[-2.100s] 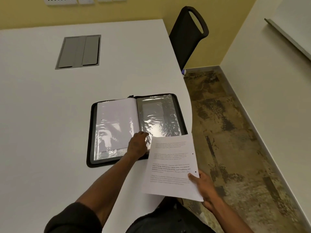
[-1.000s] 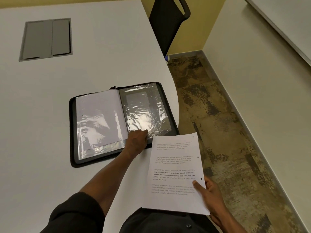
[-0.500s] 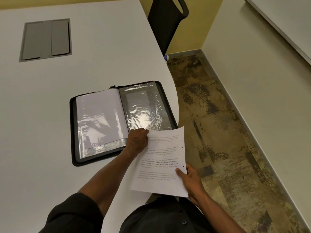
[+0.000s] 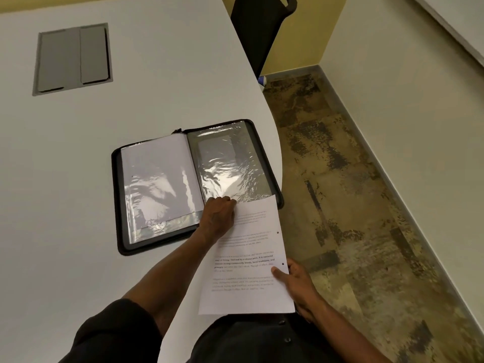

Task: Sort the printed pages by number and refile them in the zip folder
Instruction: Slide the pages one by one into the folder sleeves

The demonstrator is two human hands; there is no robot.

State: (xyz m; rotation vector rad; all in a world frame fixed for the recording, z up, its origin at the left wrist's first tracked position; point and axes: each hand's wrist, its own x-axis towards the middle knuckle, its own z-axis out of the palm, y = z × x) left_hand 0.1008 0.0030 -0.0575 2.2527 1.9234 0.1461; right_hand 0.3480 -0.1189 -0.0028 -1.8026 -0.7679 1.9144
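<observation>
A black zip folder lies open on the white table, near its curved right edge. Its left clear sleeve holds a white sheet; the right sleeve looks empty and shiny. My left hand rests at the bottom of the right sleeve, fingers curled at the sleeve's lower edge. My right hand pinches the right edge of a printed page with two punched holes. The page's top edge touches the folder's lower right corner and my left hand.
A grey cable hatch is set into the table at the far left. A black chair stands beyond the table's far right edge. Patterned carpet and a pale wall lie to the right.
My right hand has brought the printed page up and left from beside my lap until its top edge meets the folder. My left hand has stayed at the right sleeve's lower edge.
</observation>
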